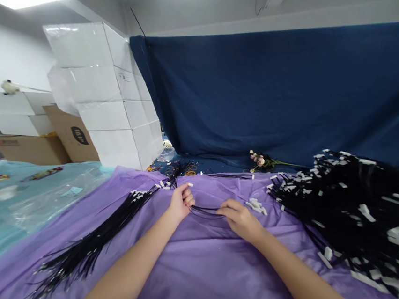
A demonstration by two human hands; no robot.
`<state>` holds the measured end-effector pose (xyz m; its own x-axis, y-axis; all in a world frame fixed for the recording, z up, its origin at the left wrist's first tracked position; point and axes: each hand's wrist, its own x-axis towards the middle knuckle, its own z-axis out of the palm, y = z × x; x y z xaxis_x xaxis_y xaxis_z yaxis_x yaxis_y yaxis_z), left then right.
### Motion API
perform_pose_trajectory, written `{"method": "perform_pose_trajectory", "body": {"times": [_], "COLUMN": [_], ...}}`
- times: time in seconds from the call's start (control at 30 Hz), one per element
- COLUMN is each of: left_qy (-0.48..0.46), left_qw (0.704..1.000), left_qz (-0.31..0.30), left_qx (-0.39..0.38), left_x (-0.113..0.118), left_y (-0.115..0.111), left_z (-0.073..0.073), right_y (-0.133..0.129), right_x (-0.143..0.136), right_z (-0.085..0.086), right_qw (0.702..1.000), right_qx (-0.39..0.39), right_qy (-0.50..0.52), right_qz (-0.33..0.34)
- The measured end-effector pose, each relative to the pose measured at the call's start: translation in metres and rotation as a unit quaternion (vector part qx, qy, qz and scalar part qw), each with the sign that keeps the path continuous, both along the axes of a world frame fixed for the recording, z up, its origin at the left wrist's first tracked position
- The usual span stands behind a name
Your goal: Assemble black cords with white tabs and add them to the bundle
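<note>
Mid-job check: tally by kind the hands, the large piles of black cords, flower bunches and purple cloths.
Hands: 2 (left hand, right hand)
Large black cord piles: 2 (left pile, right pile)
Flower bunch: 1
Purple cloth: 1
Total: 6

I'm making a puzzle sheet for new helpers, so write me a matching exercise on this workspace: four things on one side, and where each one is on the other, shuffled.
Things:
1. thin black cords
2. flowers
3. tall stack of white boxes
4. big pile of black cords

Places:
A. beyond the purple cloth, to the left
B. on the right side of the purple cloth
C. stretched between the left hand and the right hand
D. at the foot of the dark blue sheet

Right pairs: 1-C, 2-D, 3-A, 4-B
</note>
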<state>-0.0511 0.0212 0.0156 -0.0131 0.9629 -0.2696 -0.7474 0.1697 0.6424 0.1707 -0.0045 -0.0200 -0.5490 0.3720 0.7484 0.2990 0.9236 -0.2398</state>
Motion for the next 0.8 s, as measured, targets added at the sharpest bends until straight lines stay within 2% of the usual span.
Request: {"method": "perform_pose_trajectory", "body": {"times": [0.1, 0.27, 0.37, 0.5, 0.57, 0.7, 0.8], "left_qy": [0.005, 0.027, 0.040, 0.057, 0.081, 0.172, 0.232], "left_qw": [1.000, 0.999, 0.998, 0.996, 0.994, 0.983, 0.968], "left_qz": [-0.013, -0.035, -0.045, -0.063, -0.056, -0.033, -0.065], "left_qx": [0.005, 0.005, 0.012, 0.029, 0.040, 0.063, 0.071], "left_x": [0.002, 0.007, 0.009, 0.010, 0.011, 0.015, 0.021], "left_y": [0.001, 0.001, 0.000, -0.001, -0.001, -0.003, -0.007], "left_z": [-0.005, -0.013, -0.015, -0.016, -0.016, -0.017, -0.017], "right_y": [0.003, 0.005, 0.005, 0.006, 0.007, 0.007, 0.006], "right_x": [0.003, 0.004, 0.001, -0.001, -0.002, -0.004, -0.008], "right_z": [0.000, 0.003, 0.002, -0.001, -0.003, -0.004, -0.004], "right_qw": [0.998, 0.989, 0.967, 0.927, 0.910, 0.877, 0.866], "right_qx": [0.002, -0.058, -0.138, -0.269, -0.318, -0.394, -0.413], "right_qy": [0.060, 0.121, 0.188, 0.235, 0.244, 0.270, 0.281], "right_qz": [-0.015, -0.060, -0.099, -0.118, -0.110, -0.043, -0.006]}}
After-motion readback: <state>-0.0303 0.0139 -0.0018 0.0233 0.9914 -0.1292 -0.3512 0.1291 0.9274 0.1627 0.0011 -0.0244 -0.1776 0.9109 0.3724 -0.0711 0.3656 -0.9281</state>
